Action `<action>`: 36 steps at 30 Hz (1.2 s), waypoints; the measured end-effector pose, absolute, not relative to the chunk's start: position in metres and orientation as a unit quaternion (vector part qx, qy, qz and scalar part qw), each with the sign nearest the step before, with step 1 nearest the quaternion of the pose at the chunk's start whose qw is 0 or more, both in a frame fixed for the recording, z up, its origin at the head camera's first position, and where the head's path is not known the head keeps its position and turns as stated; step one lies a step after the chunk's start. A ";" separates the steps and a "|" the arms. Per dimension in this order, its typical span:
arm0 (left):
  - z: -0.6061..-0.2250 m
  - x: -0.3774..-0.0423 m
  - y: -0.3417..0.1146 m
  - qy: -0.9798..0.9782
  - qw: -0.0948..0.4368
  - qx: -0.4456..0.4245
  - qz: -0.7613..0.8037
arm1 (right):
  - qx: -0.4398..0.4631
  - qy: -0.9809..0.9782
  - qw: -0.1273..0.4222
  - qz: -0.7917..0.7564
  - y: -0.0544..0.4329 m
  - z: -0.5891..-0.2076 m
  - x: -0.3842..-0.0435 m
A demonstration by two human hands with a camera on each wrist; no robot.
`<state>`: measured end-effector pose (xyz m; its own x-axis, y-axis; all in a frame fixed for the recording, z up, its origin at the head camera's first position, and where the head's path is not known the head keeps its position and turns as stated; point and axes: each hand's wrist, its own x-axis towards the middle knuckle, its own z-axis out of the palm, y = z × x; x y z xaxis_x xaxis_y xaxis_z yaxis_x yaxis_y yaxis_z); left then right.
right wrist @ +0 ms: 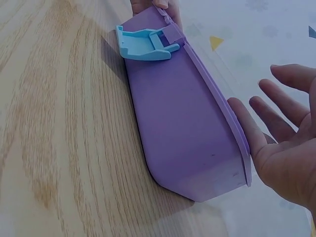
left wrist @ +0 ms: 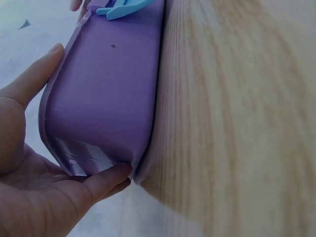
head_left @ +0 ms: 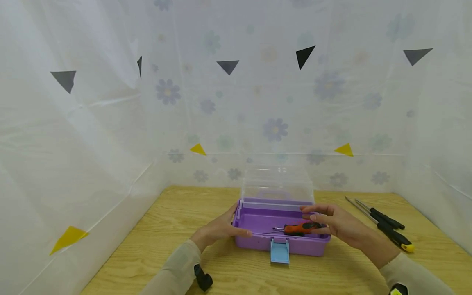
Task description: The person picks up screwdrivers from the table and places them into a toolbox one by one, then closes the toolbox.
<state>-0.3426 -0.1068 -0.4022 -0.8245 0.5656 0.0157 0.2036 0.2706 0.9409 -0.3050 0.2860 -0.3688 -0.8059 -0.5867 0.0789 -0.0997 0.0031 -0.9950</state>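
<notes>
A purple plastic toolbox (head_left: pixel 254 242) stands on the table, its clear lid (head_left: pixel 274 180) raised at the back and its light blue latch (head_left: pixel 280 252) hanging down in front. My left hand (head_left: pixel 217 230) grips the box's left end. In the left wrist view its thumb lies along the rim while the fingers wrap the end wall. Inside the box, toward the right, lies a screwdriver (head_left: pixel 293 228) with an orange and black handle; a thin metal shaft shows beside it. Over the right end hovers my right hand (head_left: pixel 344 226), fingers spread and holding nothing, the thumb beside the rim in the right wrist view.
To the right of the box, two more screwdrivers lie on the wooden table (head_left: pixel 147 246): one with a black and yellow handle (head_left: pixel 394 237), one with a black handle (head_left: pixel 389 219). White flowered sheeting (head_left: pixel 236 106) walls the table at the back and sides.
</notes>
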 end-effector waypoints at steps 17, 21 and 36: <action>-0.401 -0.341 -0.107 0.779 0.165 0.250 0.551 | -0.250 0.682 0.159 -0.669 0.294 -0.363 -0.302; -0.401 -0.340 -0.107 0.783 0.164 0.245 0.548 | -0.255 0.678 0.161 -0.670 0.296 -0.364 -0.302; -0.404 -0.343 -0.110 0.785 0.157 0.240 0.549 | -0.263 0.682 0.166 -0.662 0.300 -0.358 -0.298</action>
<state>-0.3426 -0.1097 -0.4042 -0.8353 0.5495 0.0169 0.2044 0.2818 0.9374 -0.2982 0.3000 -0.3580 -0.8071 -0.5778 0.1216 -0.1390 -0.0142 -0.9902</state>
